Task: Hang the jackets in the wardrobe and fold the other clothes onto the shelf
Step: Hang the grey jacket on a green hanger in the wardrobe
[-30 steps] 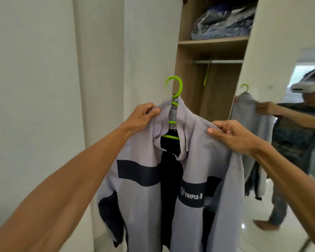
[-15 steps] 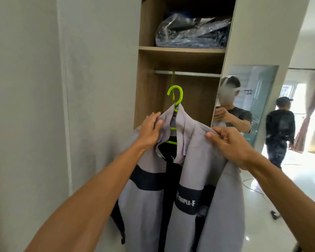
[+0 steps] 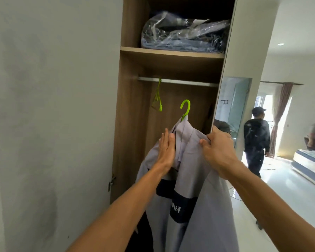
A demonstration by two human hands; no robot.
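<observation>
A grey jacket [image 3: 195,182] with dark blue panels hangs on a green hanger [image 3: 186,109], held up in front of the open wardrobe. My right hand [image 3: 219,151] grips the jacket's right shoulder. My left hand [image 3: 166,149] lies against the left shoulder near the collar with straight fingers. The hanger's hook is below the metal rail [image 3: 178,81] and apart from it. An empty green hanger [image 3: 157,99] hangs from the rail at the left.
A wooden shelf [image 3: 171,54] above the rail carries a plastic-wrapped bundle [image 3: 185,34]. The wardrobe's mirrored door [image 3: 231,70] stands open at the right. A white wall [image 3: 53,115] fills the left. A person [image 3: 255,140] walks in the room beyond.
The jacket and both hands have come closer to the wardrobe opening. My left hand's fingers have straightened against the shoulder. The view has tilted up, showing more shelf and rail.
</observation>
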